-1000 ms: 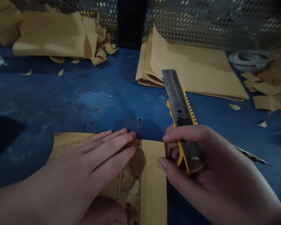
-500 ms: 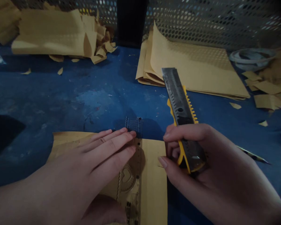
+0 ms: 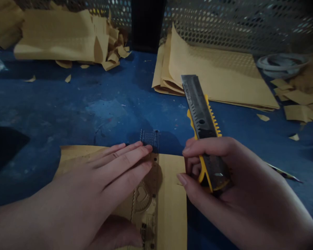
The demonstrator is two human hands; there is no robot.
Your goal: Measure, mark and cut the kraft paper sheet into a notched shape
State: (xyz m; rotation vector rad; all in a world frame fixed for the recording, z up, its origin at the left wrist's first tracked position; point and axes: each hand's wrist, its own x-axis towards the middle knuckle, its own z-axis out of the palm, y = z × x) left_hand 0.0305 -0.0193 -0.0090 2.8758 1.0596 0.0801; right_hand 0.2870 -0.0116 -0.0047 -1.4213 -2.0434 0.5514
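My left hand (image 3: 101, 184) lies flat with its fingers stretched out over a clear plastic ruler (image 3: 154, 180), pressing on it. Under the ruler is a sheet of brown paper (image 3: 172, 198) on the blue table. The ruler's far end sticks out past the paper's far edge. In my right hand (image 3: 224, 173) is a yellow and black utility knife (image 3: 202, 121), its blade pointing up and away, raised beside the paper's right edge. My left palm hides part of the ruler and paper.
A folded brown paper stack (image 3: 211, 73) lies at the back right, near a white tape roll (image 3: 281, 64) and paper scraps (image 3: 299, 104). More folded paper (image 3: 57, 34) is at the back left. A pen (image 3: 284, 172) lies beyond my right hand. A perforated metal panel (image 3: 224, 24) stands behind.
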